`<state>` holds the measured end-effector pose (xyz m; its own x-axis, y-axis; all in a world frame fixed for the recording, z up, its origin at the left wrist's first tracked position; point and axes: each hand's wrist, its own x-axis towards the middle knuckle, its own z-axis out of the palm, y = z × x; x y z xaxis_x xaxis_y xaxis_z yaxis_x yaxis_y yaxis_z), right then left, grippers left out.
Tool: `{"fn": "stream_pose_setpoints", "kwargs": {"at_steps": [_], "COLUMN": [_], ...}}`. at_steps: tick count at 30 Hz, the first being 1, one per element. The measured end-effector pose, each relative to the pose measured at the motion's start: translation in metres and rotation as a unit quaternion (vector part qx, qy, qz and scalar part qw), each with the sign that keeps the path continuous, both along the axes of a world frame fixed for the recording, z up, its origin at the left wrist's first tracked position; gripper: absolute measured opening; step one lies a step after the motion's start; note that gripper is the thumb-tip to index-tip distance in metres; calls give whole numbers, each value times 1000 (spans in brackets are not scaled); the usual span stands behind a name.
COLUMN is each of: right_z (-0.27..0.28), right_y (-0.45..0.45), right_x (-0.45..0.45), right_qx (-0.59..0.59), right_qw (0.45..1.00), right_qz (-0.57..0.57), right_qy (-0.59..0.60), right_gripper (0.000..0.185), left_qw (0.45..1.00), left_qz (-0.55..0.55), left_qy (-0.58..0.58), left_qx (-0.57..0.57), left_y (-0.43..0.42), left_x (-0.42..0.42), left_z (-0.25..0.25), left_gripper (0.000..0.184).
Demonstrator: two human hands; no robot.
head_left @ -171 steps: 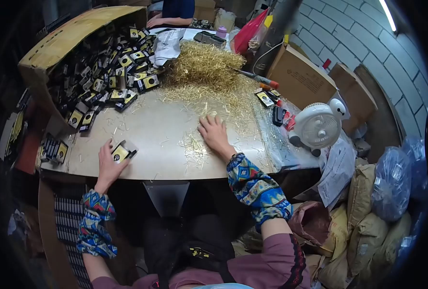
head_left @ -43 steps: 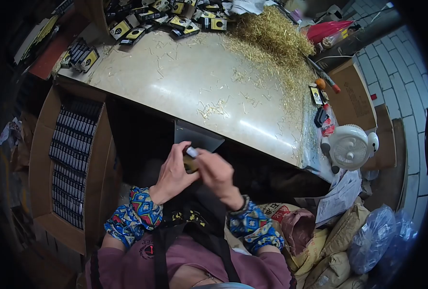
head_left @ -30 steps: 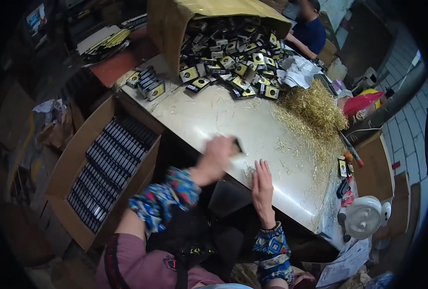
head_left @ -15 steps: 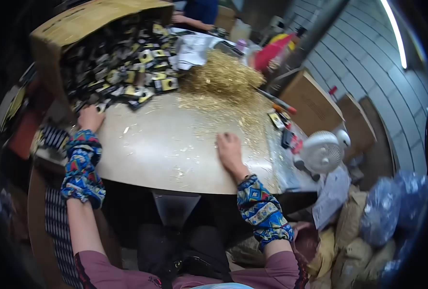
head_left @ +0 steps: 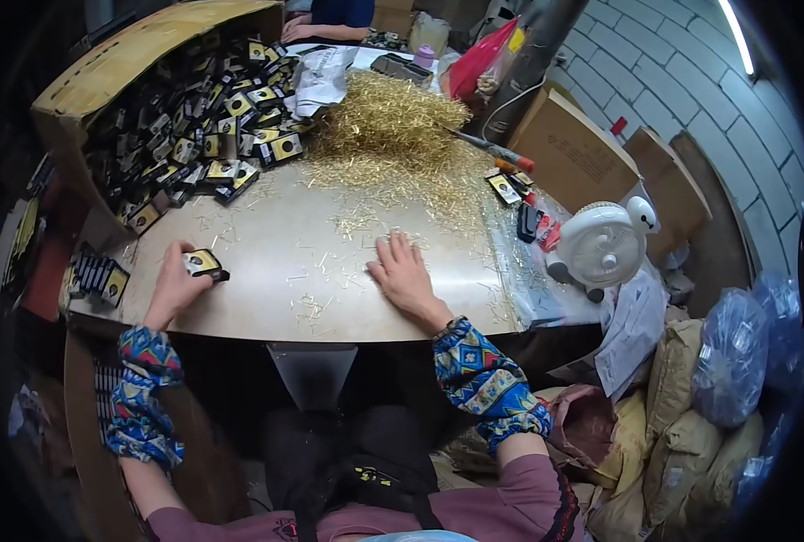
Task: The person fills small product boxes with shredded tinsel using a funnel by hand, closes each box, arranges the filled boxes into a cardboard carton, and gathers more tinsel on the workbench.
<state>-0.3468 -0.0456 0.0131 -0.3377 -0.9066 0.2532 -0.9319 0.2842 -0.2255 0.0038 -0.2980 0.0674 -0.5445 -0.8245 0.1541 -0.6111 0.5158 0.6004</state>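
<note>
My left hand is closed around a small black box with a yellow label, just above the left part of the table. My right hand lies flat on the tabletop, its fingers spread near scattered gold pins. Behind it rises a big heap of the thin gold pins. Many similar black and yellow boxes spill from a tipped cardboard carton at the back left.
A row of stacked boxes stands at the table's left edge. On the right are a white fan, a tool with an orange end and a plastic sheet. Another person's arm rests at the far side. Sacks sit lower right.
My left hand has come back from the box pile toward me, now with a black and yellow box in it. My right hand has shifted slightly left, its fingers spreading on the table.
</note>
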Motion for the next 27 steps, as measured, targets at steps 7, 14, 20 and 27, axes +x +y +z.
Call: {"fn": "stream_pose_setpoints", "kwargs": {"at_steps": [7,14,20,27], "right_z": [19,3,13,8], "right_y": [-31,-61,-32,-41], "right_x": [56,40,29,106], "right_qx": [-91,2,-90,-48], "right_qw": [991,983,980,981], "right_qz": [79,170,160,185], "right_qy": [-54,-70,-74,-25], "right_gripper": [49,49,53,46], "left_qw": [976,989,853,728], "left_qz": [-41,-11,30,158], "left_qy": [-213,-145,339,289], "left_qx": [14,-25,396,602], "left_y": [15,44,114,234], "left_x": [12,-1,34,65], "left_z": [8,-5,-23,-105], "left_gripper": [84,68,40,26]}}
